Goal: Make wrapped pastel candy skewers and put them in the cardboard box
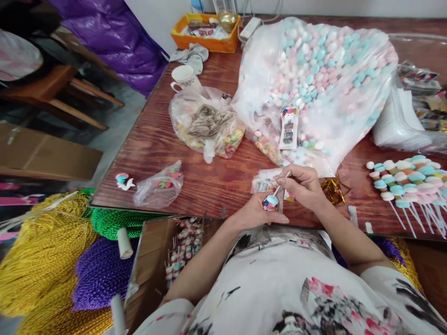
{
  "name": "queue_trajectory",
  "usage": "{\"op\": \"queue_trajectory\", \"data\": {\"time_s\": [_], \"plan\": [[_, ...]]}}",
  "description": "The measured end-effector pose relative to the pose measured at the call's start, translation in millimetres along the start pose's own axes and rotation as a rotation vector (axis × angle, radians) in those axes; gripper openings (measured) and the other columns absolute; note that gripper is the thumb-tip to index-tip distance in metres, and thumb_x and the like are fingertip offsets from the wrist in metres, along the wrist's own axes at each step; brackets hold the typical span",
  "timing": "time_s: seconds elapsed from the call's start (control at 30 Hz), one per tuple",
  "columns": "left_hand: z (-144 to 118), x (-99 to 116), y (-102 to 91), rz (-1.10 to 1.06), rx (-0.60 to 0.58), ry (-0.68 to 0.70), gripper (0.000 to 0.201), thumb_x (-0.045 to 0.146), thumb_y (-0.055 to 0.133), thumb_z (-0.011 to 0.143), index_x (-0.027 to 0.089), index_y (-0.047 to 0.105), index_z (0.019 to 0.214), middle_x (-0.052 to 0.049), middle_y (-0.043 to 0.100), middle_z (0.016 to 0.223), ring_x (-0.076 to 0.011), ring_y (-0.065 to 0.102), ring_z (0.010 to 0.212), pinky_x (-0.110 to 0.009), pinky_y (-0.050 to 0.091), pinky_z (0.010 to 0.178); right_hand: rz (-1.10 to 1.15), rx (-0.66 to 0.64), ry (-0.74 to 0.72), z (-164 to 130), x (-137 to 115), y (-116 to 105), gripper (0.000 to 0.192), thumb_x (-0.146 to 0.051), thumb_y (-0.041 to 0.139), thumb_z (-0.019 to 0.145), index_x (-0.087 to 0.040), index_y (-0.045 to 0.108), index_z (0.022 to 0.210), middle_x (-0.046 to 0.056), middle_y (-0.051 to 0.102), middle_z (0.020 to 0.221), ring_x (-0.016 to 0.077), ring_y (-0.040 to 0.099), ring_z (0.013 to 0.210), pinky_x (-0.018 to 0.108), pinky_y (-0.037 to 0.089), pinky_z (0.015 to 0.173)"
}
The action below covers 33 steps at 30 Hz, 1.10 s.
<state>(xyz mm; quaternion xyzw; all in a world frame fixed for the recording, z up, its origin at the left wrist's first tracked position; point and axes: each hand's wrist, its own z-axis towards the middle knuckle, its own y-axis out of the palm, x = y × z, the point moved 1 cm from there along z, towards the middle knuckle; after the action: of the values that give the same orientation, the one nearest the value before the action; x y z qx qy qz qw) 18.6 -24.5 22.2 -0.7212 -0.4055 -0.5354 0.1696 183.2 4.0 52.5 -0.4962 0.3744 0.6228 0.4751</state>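
Note:
My left hand (256,211) grips a small round candy piece (271,202), blue and pink, at the near edge of the wooden table (153,139). My right hand (305,186) pinches a thin white stick (281,184) whose lower end meets the candy. Just beyond the hands lie small printed packets (262,185) and a scrap of gold foil (333,190). A big clear bag of pink, blue and white candy pieces (321,79) lies behind them, with a printed label (289,128) on it.
Finished candy sticks (408,184) lie in rows at right. A smaller bag of mixed candies (209,123), a white cup (183,78) and an orange tray (206,32) stand further back. A carton of wrapped sticks (183,246) and spools of gold, green and purple cord (52,251) are below left.

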Motion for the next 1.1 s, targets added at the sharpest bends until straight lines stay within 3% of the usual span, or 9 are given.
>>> {"op": "queue_trajectory", "data": {"time_s": [0.1,0.27,0.53,0.63,0.7,0.73,0.87,0.93,1.1], "plan": [[-1.3,1.4,-3.9,0.032,-0.175,-0.097,0.039,0.038,0.086,0.059,0.015,0.055,0.061,0.005,0.053,0.054,-0.0075,0.046,0.046,-0.022,0.042,0.044,-0.017,-0.049,-0.056,2.2,-2.4,-5.4,0.020,-0.035,0.066,0.086,-0.018,0.066,0.075,-0.002,0.060,0.062,0.0093,0.051,0.054,0.023,0.043,0.055],[2.0,1.2,-7.7,0.171,-0.329,-0.214,0.042,0.039,0.088,0.054,0.016,0.054,0.063,0.007,0.051,0.053,-0.0078,0.044,0.044,-0.021,0.041,0.040,-0.017,-0.126,-0.138,5.9,-6.5,-6.4,0.018,-0.035,0.066,0.087,-0.020,0.071,0.077,0.001,0.066,0.070,0.0127,0.059,0.064,0.026,0.048,0.062],[10.2,15.2,-11.7,0.322,-0.599,-0.064,0.037,0.042,0.085,0.059,0.016,0.058,0.060,0.005,0.050,0.052,-0.0082,0.039,0.049,-0.022,0.032,0.044,0.003,-0.395,-0.106,16.8,-21.9,-8.8,0.027,-0.042,0.063,0.088,-0.021,0.070,0.073,0.001,0.065,0.068,0.0126,0.059,0.064,0.026,0.049,0.066],[10.0,15.5,-12.3,0.313,-0.634,-0.078,0.036,0.041,0.085,0.059,0.017,0.059,0.061,0.005,0.053,0.053,-0.0083,0.040,0.048,-0.022,0.034,0.044,0.035,-0.386,-0.056,18.6,-20.9,-7.9,0.028,-0.044,0.065,0.086,-0.019,0.069,0.072,0.001,0.065,0.068,0.0122,0.058,0.063,0.026,0.048,0.064],[9.1,12.0,-12.4,0.254,-0.555,-0.089,0.035,0.041,0.085,0.060,0.016,0.060,0.066,0.004,0.055,0.056,-0.0091,0.045,0.049,-0.021,0.037,0.047,0.077,-0.271,-0.022,17.3,-17.4,-7.5,0.028,-0.043,0.066,0.085,-0.018,0.069,0.072,0.001,0.064,0.067,0.0114,0.056,0.061,0.025,0.046,0.060],[8.5,9.7,-12.5,0.227,-0.449,-0.077,0.036,0.041,0.085,0.061,0.016,0.061,0.070,0.004,0.057,0.058,-0.0099,0.049,0.051,-0.022,0.040,0.049,0.091,-0.187,0.000,16.0,-15.3,-7.8,0.028,-0.043,0.067,0.084,-0.018,0.068,0.072,0.000,0.062,0.066,0.0106,0.054,0.059,0.024,0.044,0.057],[3.0,2.5,-10.9,0.395,0.180,0.124,0.040,0.039,0.080,0.070,0.015,0.064,0.098,-0.001,0.067,0.081,-0.0149,0.059,0.071,-0.026,0.048,0.067,0.071,0.180,0.072,8.7,-9.8,-13.1,0.030,-0.041,0.073,0.079,-0.018,0.062,0.064,-0.004,0.053,0.055,0.0073,0.041,0.048,0.022,0.035,0.047],[-1.2,0.6,-6.5,0.586,0.388,0.226,0.047,0.037,0.076,0.074,0.017,0.061,0.113,-0.005,0.069,0.096,-0.0175,0.061,0.081,-0.028,0.048,0.075,0.038,0.303,0.062,5.2,-9.7,-15.0,0.031,-0.039,0.074,0.078,-0.018,0.059,0.061,-0.004,0.052,0.055,0.0075,0.040,0.049,0.022,0.034,0.047],[-4.3,-0.4,6.9,0.749,0.480,0.321,0.033,0.032,0.063,0.086,0.017,0.056,0.115,-0.008,0.068,0.101,-0.0182,0.060,0.085,-0.029,0.046,0.078,-0.058,0.405,0.028,0.4,-9.4,-8.9,0.033,-0.038,0.071,0.081,-0.019,0.055,0.060,-0.004,0.051,0.055,0.0093,0.043,0.053,0.024,0.036,0.051]]}}
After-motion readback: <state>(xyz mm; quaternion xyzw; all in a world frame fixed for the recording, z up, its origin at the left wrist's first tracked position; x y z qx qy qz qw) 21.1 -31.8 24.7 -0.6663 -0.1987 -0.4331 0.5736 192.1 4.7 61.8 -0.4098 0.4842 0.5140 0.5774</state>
